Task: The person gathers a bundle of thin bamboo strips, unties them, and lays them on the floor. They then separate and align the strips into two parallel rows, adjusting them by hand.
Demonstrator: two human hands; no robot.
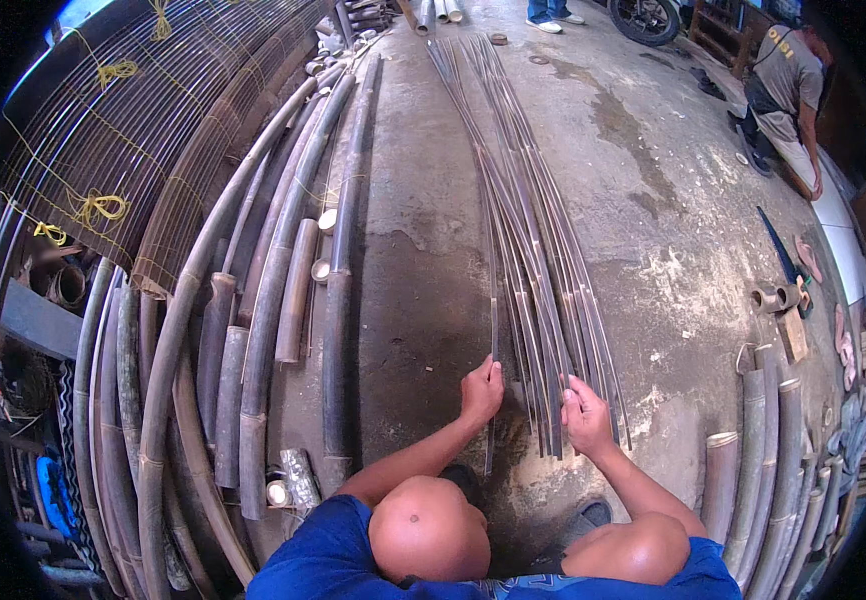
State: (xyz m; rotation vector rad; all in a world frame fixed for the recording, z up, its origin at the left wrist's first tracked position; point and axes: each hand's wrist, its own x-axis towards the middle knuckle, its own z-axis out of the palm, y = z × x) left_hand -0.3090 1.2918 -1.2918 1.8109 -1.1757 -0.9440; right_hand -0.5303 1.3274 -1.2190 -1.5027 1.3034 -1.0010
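Long, thin bamboo strips (538, 255) lie on the concrete floor before me, running from near my feet toward the far end and crossing in places. My left hand (482, 390) is closed around one dark strip (494, 320) at the left side of the bundle, a little apart from the others. My right hand (587, 418) pinches a strip near the close ends of the bundle, thumb and fingers pressed together; whether it grips more than one I cannot tell. Both forearms reach forward past my bent knees.
Thick bamboo poles (336, 330) lie along the left, under a rolled bamboo blind (153, 110) tied with yellow cord. More cut poles (753, 450) stand at the lower right, near a handsaw (778, 240). A person (788, 95) bends down at the far right; a motorcycle wheel (645, 18) is beyond.
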